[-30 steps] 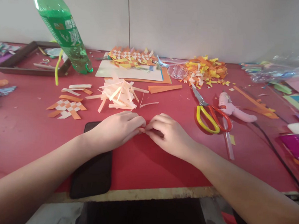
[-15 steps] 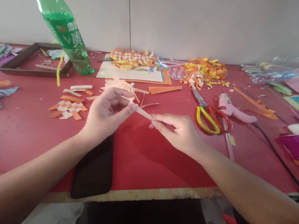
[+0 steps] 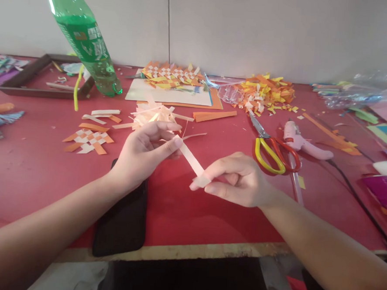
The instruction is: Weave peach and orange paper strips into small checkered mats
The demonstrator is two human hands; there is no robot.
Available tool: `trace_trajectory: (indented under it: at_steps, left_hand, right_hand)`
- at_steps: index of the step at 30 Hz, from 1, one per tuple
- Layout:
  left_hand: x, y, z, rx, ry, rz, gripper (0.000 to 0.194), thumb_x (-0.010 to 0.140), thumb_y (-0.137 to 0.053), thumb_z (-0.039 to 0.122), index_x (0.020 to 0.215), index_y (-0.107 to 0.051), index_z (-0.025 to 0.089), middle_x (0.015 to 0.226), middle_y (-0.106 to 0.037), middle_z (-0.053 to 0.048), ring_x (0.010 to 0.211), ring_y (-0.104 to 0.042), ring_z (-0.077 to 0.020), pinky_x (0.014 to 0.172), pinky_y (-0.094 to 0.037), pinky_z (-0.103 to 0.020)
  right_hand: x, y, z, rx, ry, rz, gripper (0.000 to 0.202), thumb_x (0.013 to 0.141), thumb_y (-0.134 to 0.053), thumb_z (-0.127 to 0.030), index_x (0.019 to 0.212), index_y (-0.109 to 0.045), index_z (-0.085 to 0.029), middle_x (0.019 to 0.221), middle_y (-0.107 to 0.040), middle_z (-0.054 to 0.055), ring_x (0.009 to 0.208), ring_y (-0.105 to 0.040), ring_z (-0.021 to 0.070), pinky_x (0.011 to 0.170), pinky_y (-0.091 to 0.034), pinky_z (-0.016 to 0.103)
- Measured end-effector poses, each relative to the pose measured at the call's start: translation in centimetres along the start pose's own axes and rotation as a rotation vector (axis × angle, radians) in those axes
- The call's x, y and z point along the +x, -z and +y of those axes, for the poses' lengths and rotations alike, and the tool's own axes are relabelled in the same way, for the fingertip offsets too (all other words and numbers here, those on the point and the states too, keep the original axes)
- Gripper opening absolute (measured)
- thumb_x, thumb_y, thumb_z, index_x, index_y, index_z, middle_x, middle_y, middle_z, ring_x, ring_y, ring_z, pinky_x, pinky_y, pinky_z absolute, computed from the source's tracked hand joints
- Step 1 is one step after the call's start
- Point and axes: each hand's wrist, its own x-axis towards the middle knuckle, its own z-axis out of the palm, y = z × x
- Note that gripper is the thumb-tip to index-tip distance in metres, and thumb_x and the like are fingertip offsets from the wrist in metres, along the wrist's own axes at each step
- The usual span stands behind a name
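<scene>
A pale paper strip (image 3: 191, 159) slants down to the right between my two hands. My left hand (image 3: 147, 153) pinches its upper end between thumb and fingers. The lower end is gripped by the fingertips of my right hand (image 3: 239, 178). Behind my left hand lies a heap of pale strips (image 3: 154, 114). A woven orange and white paper piece (image 3: 89, 140) rests on the red table (image 3: 176, 214), left of my left hand. The black phone (image 3: 121, 221) lies under my left wrist.
Scissors (image 3: 268, 149) and a pink glue gun (image 3: 305, 143) lie to the right, with a black cable. At the back stand a green bottle (image 3: 88, 46), a dark frame (image 3: 23, 75), woven pieces (image 3: 171, 76) and an orange-yellow paper pile (image 3: 265, 92).
My right hand has moved down and turned, and the strip slants more steeply with more of its length showing. My left hand has shifted slightly right and down.
</scene>
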Motion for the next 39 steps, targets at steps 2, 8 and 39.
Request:
trace_trajectory:
  at_steps: [2, 8, 39]
  left_hand:
    - [-0.1, 0.0, -0.2, -0.006, 0.021, -0.022, 0.024, 0.079, -0.081, 0.031, 0.097, -0.071, 0.021, 0.081, -0.07, 0.001, 0.067, -0.07, -0.0121, 0.071, -0.063, -0.026]
    - [-0.4, -0.3, -1.0, -0.091, 0.089, -0.127, 0.017, 0.083, -0.078, 0.029, 0.094, -0.069, 0.02, 0.085, -0.074, 0.0, 0.076, -0.074, -0.012, 0.074, -0.062, -0.022]
    - [0.1, 0.2, -1.1, 0.012, 0.024, 0.066, 0.027, 0.079, -0.082, 0.03, 0.101, -0.073, 0.018, 0.088, -0.08, -0.003, 0.084, -0.076, -0.0155, 0.075, -0.063, -0.022]
  right_hand:
    - [0.2, 0.0, 0.2, 0.018, -0.025, 0.062, 0.01, 0.086, -0.071, -0.029, 0.08, -0.075, -0.024, 0.069, -0.075, 0.001, 0.047, -0.056, 0.01, 0.045, -0.046, 0.024]
    - [0.9, 0.1, 1.5, -0.114, -0.102, 0.293, 0.013, 0.081, -0.078, -0.031, 0.072, -0.074, -0.022, 0.078, -0.057, 0.0, 0.063, -0.056, 0.0101, 0.053, -0.046, 0.023]
    - [0.9, 0.1, 3.5, 0.34, -0.296, 0.429, 0.025, 0.077, -0.083, -0.025, 0.089, -0.062, -0.019, 0.078, -0.069, -0.003, 0.063, -0.07, 0.0114, 0.065, -0.06, 0.027]
